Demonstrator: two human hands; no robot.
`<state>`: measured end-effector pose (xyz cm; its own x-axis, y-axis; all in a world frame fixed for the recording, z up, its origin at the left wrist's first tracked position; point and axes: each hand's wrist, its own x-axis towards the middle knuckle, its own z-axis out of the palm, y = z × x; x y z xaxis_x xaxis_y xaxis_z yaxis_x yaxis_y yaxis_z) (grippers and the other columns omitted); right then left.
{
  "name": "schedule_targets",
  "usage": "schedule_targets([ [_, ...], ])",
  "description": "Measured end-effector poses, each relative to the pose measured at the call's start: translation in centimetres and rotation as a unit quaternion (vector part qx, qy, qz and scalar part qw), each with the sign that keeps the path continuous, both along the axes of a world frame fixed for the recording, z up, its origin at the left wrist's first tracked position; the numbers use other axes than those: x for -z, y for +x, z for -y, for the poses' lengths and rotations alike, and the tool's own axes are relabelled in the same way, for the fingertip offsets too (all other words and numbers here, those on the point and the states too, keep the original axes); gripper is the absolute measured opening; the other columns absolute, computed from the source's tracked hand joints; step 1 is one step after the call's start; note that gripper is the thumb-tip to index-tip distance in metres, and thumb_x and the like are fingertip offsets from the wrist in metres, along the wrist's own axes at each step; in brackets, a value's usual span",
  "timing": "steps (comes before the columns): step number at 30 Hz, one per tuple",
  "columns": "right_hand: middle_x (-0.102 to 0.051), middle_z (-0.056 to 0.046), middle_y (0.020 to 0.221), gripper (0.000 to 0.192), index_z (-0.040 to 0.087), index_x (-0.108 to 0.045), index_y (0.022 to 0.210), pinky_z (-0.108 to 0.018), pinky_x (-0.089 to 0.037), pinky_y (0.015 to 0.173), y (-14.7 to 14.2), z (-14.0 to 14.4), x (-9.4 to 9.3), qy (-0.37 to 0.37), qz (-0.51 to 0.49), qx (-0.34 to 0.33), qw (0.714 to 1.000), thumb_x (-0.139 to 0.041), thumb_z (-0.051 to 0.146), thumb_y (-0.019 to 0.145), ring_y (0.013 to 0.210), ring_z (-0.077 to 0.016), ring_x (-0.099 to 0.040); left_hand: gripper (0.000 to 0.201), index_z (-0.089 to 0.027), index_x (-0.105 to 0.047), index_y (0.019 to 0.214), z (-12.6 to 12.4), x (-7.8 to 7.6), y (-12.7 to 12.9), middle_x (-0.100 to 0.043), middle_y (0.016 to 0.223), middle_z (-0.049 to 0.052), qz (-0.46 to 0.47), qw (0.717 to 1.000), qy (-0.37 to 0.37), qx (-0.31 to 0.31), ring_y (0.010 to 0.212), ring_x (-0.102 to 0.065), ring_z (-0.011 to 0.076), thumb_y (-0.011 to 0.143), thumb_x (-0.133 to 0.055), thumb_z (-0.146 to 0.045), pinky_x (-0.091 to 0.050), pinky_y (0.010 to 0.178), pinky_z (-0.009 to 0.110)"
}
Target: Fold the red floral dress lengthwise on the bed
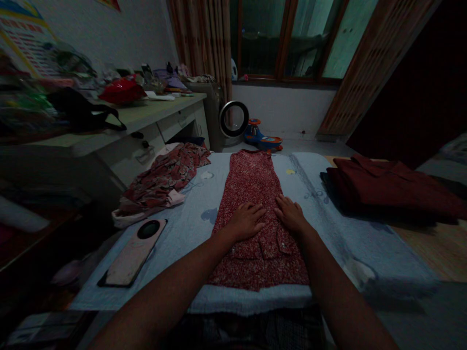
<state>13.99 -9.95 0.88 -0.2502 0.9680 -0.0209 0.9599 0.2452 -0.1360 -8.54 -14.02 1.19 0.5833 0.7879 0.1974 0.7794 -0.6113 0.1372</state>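
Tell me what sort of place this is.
Probably a room in a home: a cluttered desk, a ride-on toy by the curtained window, and hands flat on a dress.

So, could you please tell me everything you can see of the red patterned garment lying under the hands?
The red patterned garment looks like a soft woven fabric with a fine pale speckle. It lies flat and stretched lengthwise on the light blue blanket, narrow end pointing away, wider end at the near edge. Two small flaps, perhaps pockets, show near its lower middle. The left hand and right hand rest palm-down on its middle, side by side. Nothing else touches it.
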Motion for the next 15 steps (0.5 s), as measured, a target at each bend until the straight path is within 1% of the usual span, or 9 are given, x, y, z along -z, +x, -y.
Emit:
schedule_targets([
  [3, -0.031, -0.013, 0.161, 0.052, 0.019, -0.035, 0.152, -0.057, -0.028, 0.114, 0.8, -0.4, -0.1, 0.004, 0.01, 0.038, 0.999, -0.032, 0.035, 0.102, 0.147, -0.0298, -0.029, 0.052, -0.027, -0.045, 0.146, 0.0, -0.1, -0.1, -0.048, 0.152, 0.002, -0.014, 1.0, 0.004, 0.001, 0.131, -0.043, 0.0284, 0.099, -0.041, -0.049, -0.033, 0.111, 0.045],
  [6, -0.034, -0.017, 0.159, 0.049, 0.015, -0.043, 0.146, -0.058, -0.03, 0.113, 1.5, -0.3, -0.7, 0.015, 0.01, 0.069, 0.997, -0.034, 0.034, 0.102, 0.146, -0.0309, -0.031, 0.054, -0.028, -0.045, 0.146, 0.0, 0.0, -0.1, -0.048, 0.152, 0.001, -0.017, 1.0, 0.01, 0.0, 0.132, -0.042, 0.0292, 0.099, -0.04, -0.053, -0.032, 0.112, 0.046],
  [8, -0.035, -0.019, 0.158, 0.047, 0.012, -0.046, 0.142, -0.058, -0.029, 0.114, 1.4, 0.3, -1.2, 0.034, 0.0, 0.074, 0.997, -0.036, 0.032, 0.101, 0.146, -0.0322, -0.032, 0.054, -0.029, -0.045, 0.146, -0.1, 0.2, -0.1, -0.047, 0.152, 0.001, -0.016, 1.0, 0.011, 0.001, 0.132, -0.042, 0.0294, 0.098, -0.041, -0.054, -0.032, 0.112, 0.046],
  [10, -0.036, -0.019, 0.157, 0.048, 0.011, -0.045, 0.143, -0.056, -0.029, 0.115, 0.6, 1.5, -1.5, 0.069, -0.026, 0.05, 0.996, -0.036, 0.028, 0.099, 0.145, -0.0317, -0.032, 0.054, -0.029, -0.046, 0.145, -0.2, 0.3, 0.0, -0.047, 0.153, 0.001, -0.016, 1.0, 0.01, 0.003, 0.132, -0.043, 0.0289, 0.098, -0.041, -0.054, -0.033, 0.111, 0.046],
  [13, -0.038, -0.017, 0.156, 0.05, 0.012, -0.041, 0.146, -0.052, -0.031, 0.115, -1.3, 4.2, -1.2, 0.122, -0.079, -0.048, 0.988, -0.036, 0.028, 0.099, 0.145, -0.0288, -0.033, 0.055, -0.029, -0.045, 0.146, -0.3, 0.2, 0.0, -0.047, 0.152, 0.002, -0.013, 1.0, 0.01, 0.005, 0.131, -0.043, 0.0288, 0.098, -0.04, -0.055, -0.034, 0.111, 0.046],
  [15, -0.037, -0.019, 0.157, 0.053, 0.01, -0.039, 0.148, -0.051, -0.03, 0.116, -2.5, 6.2, -0.4, 0.145, -0.095, -0.097, 0.98, -0.038, 0.031, 0.099, 0.146, -0.029, -0.032, 0.056, -0.029, -0.044, 0.147, -0.2, 0.1, 0.0, -0.049, 0.15, 0.002, -0.011, 1.0, 0.011, 0.005, 0.131, -0.043, 0.0292, 0.098, -0.04, -0.055, -0.034, 0.11, 0.046],
])
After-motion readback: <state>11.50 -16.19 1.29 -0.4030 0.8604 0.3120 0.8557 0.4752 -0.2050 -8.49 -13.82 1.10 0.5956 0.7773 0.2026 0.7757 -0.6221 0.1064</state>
